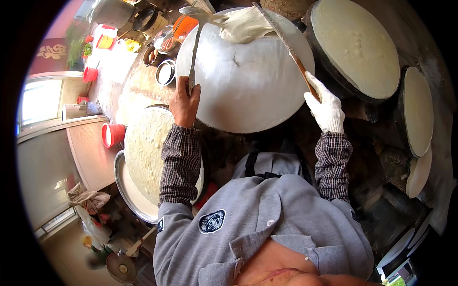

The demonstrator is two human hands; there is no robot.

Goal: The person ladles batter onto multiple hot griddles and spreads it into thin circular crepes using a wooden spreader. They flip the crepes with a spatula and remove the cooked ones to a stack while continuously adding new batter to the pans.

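My bare left hand [185, 103] grips a long, narrow metal blade [195, 53] that runs along the left side of a large round griddle [243, 89]. In a white knit glove, my right hand [323, 103] holds the wooden handle of a long scraper [286, 41], its blade slanting across the griddle's right side. A pale, wet mass of dough or batter [247, 26] lies stretched near the far rim between the two tools. It touches the scraper, and a strand reaches toward the left blade's far end. The near griddle surface is smooth and grey, with a small dark mark.
Further round pans coated with pale batter stand at the right [354, 50] and beside my left forearm [146, 150]. A wide basin [121, 186] of pale liquid sits partly under the left one. Small bowls [165, 73], an orange container [184, 26] and a red bucket [113, 135] are at the left.
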